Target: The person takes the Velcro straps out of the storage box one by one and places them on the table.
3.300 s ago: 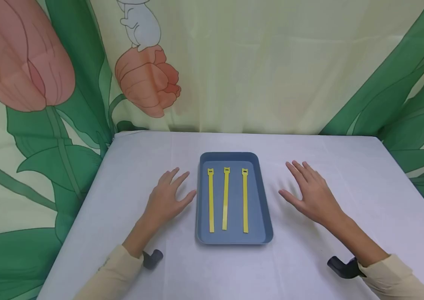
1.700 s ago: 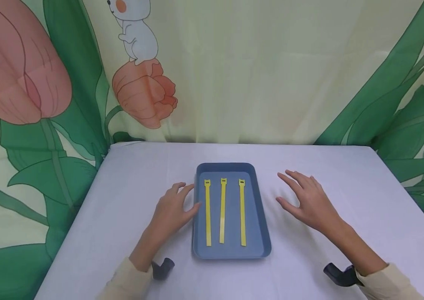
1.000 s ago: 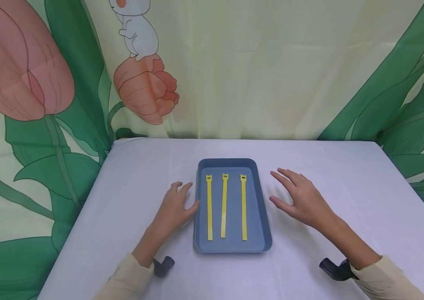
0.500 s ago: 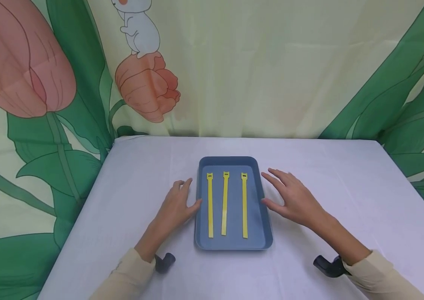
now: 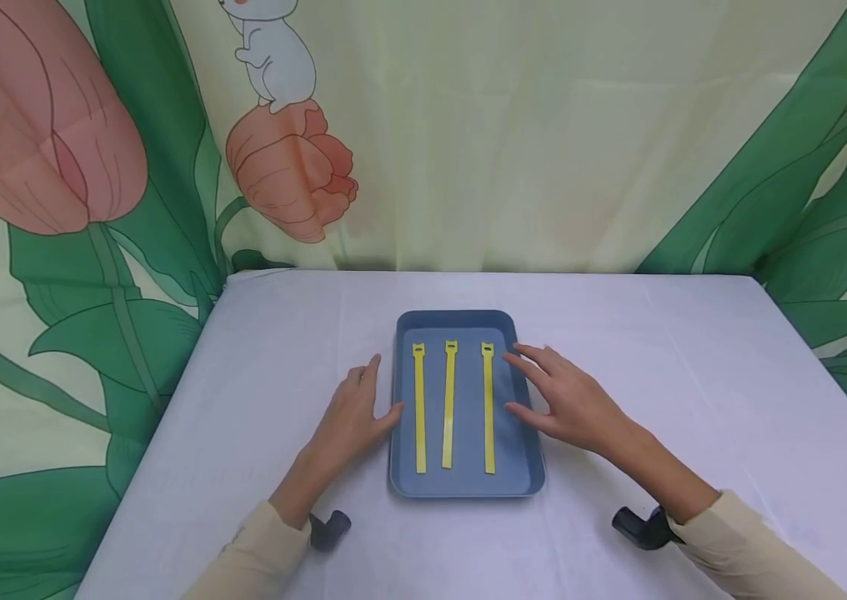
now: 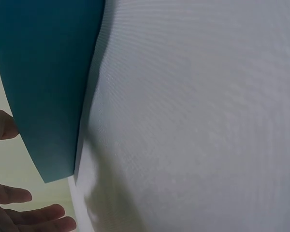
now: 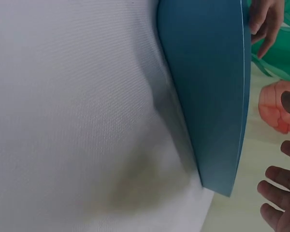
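Note:
Three yellow strap-like cable ties, the left one, the middle one and the right one, lie lengthwise in a blue-grey tray, slotted heads toward the far end. My left hand is at the tray's left side, thumb tip overlapping the rim, fingers extended forward. From the right, my right hand reaches over the right rim, its spread fingertips near the right tie, holding nothing. In the right wrist view the fingers appear beyond the tray wall; the ties are hidden there.
A white cloth covers the table under the tray. Behind its far edge hangs a curtain printed with tulips and a white animal. Black wrist mounts stick out from both beige sleeves.
My right hand has moved left from beside the tray until its fingertips overlap the right rim. My left hand has shifted slightly right to the left rim. The ties lie as before.

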The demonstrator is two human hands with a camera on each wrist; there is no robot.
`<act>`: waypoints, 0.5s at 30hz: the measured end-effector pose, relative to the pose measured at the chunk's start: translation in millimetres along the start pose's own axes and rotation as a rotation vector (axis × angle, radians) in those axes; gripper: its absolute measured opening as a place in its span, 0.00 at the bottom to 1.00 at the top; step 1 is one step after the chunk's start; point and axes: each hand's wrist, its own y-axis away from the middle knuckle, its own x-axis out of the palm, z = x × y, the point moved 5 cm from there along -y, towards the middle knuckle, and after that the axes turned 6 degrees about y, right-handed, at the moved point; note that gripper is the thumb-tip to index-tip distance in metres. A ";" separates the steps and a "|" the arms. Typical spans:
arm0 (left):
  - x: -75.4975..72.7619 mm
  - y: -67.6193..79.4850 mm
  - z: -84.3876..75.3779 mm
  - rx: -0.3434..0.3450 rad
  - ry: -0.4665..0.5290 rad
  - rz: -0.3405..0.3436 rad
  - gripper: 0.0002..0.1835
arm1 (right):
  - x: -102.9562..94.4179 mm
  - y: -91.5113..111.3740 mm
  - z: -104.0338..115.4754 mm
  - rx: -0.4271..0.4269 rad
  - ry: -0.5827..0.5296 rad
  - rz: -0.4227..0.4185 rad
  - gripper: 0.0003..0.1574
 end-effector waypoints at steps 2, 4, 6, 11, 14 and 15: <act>0.4 0.0 -0.2 -0.006 0.005 -0.001 0.43 | 0.2 -1.6 1.3 -0.004 -0.004 -0.003 0.44; 0.7 0.2 -0.9 -0.006 0.013 0.000 0.44 | 0.4 -2.5 2.2 -0.002 -0.013 -0.007 0.44; 0.8 0.5 -2.0 -0.002 0.022 0.004 0.43 | 1.2 -2.9 3.0 -0.003 -0.024 -0.009 0.44; 0.6 1.6 -4.4 0.001 0.034 0.004 0.42 | 4.0 -3.3 5.6 -0.008 -0.032 -0.005 0.44; 1.1 2.3 -5.3 0.006 0.033 -0.006 0.41 | 6.3 -4.9 7.9 -0.018 -0.035 0.005 0.44; 1.6 2.3 -5.5 0.010 0.030 -0.009 0.40 | 6.7 -5.7 9.0 -0.024 -0.040 0.006 0.44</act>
